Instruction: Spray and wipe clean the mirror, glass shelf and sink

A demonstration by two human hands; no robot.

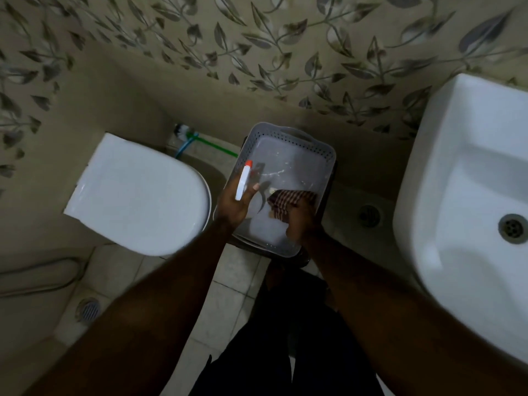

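My left hand grips a spray bottle with a white head and an orange nozzle tip, held over the left edge of a grey perforated plastic basket. Inside the basket, my right hand is closed on a dark checked cloth near its front right side. The white sink hangs on the wall at the right, its metal drain showing. Neither the mirror nor the glass shelf is in view.
A white toilet with its lid down stands left of the basket. A brush with a green handle lies behind it by the leaf-patterned tiled wall. Floor drains sit in the tiled floor. My dark trousers fill the bottom centre.
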